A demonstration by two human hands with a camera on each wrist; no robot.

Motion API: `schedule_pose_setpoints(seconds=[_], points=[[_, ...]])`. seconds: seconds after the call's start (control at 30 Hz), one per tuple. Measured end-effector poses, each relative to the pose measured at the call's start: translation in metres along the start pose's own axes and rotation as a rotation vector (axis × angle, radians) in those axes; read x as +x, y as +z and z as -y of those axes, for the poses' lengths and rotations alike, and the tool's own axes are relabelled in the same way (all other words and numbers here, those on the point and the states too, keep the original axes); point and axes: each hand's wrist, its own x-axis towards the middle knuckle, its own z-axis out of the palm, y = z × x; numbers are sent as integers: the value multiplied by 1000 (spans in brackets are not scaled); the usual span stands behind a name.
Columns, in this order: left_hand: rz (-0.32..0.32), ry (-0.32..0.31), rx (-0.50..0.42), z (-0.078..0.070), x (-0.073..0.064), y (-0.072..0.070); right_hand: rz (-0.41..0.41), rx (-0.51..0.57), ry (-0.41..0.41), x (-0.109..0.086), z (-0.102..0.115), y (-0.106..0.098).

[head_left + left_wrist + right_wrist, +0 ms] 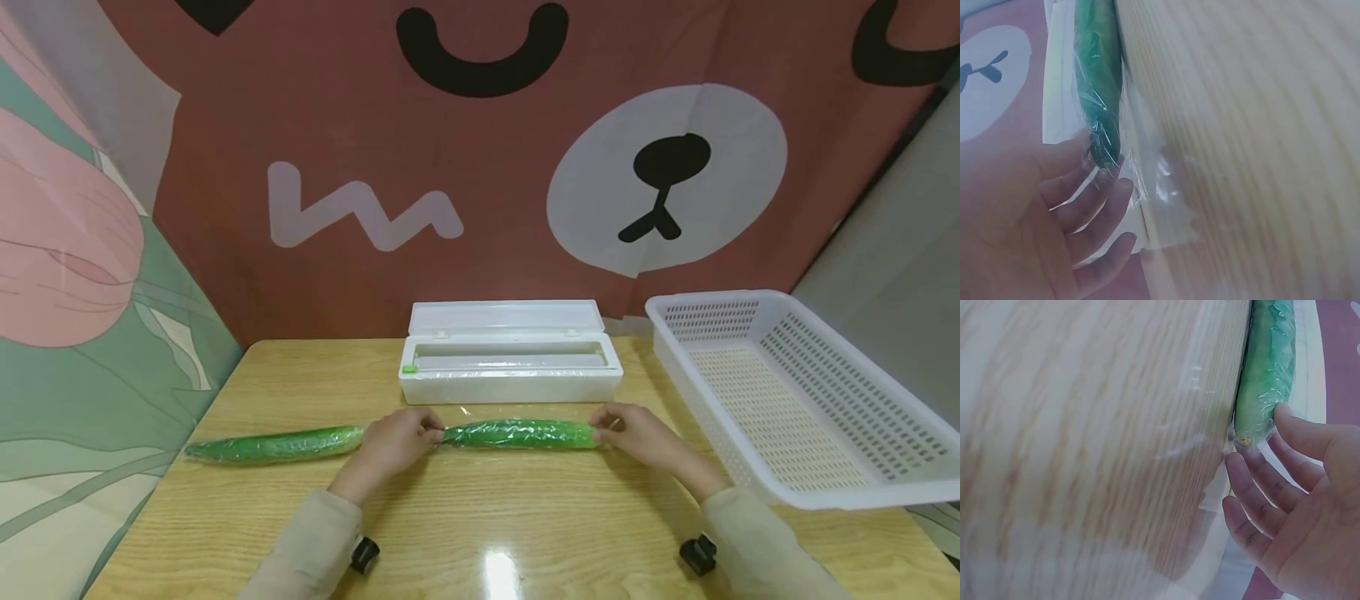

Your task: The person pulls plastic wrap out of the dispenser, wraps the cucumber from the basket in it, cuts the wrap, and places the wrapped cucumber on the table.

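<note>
A cucumber (517, 433) covered in clear plastic film lies crosswise on the table, with a hand at each end. My left hand (401, 437) pinches its darker left tip through the film; in the left wrist view the thumb is on the near side and the fingers (1094, 200) curve past the tip. At the lighter end, my right hand (633, 429) holds the cucumber, thumb against its side and fingers (1257, 494) bent around the stem end. Loose film (1163, 178) spreads from the tip over the wood. To the left lies another film-wrapped cucumber (277, 446).
Behind the held cucumber stands a white cling film box (510, 387), its lid (506, 317) raised and a film roll inside. A white slotted basket (697, 400) sits at the right. The wooden table (465, 508) meets a patterned curtain (360, 283) at the back.
</note>
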Motion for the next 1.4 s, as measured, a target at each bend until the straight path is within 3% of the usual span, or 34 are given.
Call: schedule_pose_setpoints(seconds=[0.33,0.53,0.7,1.17,1.4], points=[[36,-34,-122,8,-6,0,2,18,-22,-5,-5,-3],[49,4,-89,8,-5,0,26,42,-79,-3,-7,-2],[50,14,-79,8,-4,0,6,36,-41,-2,-4,-1],[-29,-68,-90,5,1,-2,-98,82,-6,5,-5,-7],[19,-125,-124,3,8,-3,-119,81,1,9,-5,-6]])
